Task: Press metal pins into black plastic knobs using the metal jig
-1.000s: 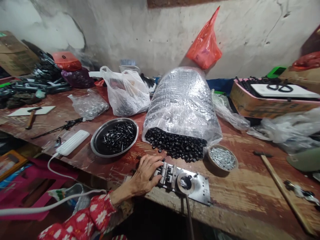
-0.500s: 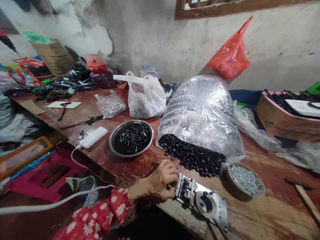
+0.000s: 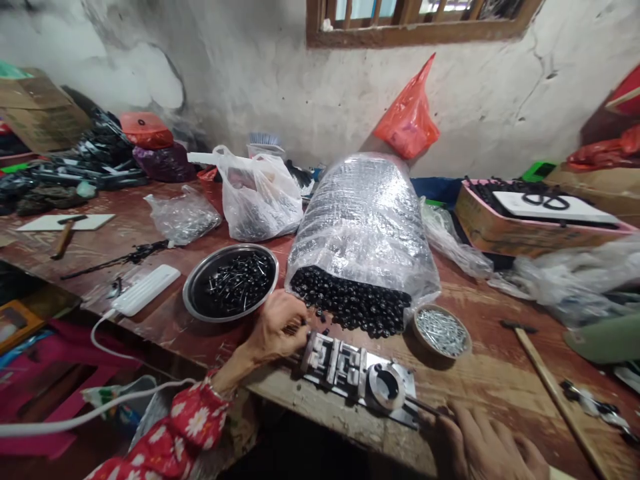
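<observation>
A metal jig (image 3: 345, 370) with a round ring at its right end lies at the table's front edge. My left hand (image 3: 277, 327) is closed just beyond the jig's left end. Its fingertips are pinched together around something small and dark that I cannot make out. From the ring side a thin metal lever (image 3: 423, 405) sticks out to the right, and my right hand (image 3: 485, 440) is closed on its end. Behind the jig, black round beads (image 3: 350, 300) spill from a big clear plastic sack (image 3: 365, 207). A bowl of silver pins (image 3: 443, 332) stands right of them.
A metal bowl (image 3: 186, 290) of black-headed pins is at the left, beside a white power strip (image 3: 145, 291). One hammer (image 3: 550, 387) lies at the right, another (image 3: 64, 237) at far left. Behind are a white bag (image 3: 260, 193) and a pink-rimmed box (image 3: 520, 230).
The view has swung right. My left hand has drawn back from the jig's left part, leaving its slots visible. My right hand has come into view at the lever.
</observation>
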Action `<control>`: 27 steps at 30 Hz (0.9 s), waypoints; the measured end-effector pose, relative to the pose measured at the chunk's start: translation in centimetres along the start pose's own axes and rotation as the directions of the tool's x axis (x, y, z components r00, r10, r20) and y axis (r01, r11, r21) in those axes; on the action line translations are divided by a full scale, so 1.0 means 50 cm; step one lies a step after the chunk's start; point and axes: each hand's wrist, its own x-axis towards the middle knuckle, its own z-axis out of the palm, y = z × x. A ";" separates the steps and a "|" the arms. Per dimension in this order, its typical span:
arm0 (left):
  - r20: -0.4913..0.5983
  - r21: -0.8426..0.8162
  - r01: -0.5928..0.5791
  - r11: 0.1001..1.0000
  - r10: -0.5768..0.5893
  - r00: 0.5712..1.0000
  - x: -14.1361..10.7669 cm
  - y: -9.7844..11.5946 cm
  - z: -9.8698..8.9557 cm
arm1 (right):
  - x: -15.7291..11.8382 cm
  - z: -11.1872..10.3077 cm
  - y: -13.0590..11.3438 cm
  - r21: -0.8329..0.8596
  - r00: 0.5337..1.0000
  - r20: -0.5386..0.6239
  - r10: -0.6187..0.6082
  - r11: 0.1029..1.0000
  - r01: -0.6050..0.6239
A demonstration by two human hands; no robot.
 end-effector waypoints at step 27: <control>0.439 0.261 0.380 0.888 -0.459 0.772 0.051 0.049 0.108 | 0.159 -0.003 -0.129 0.574 0.997 -0.014 0.076 0.817 -0.055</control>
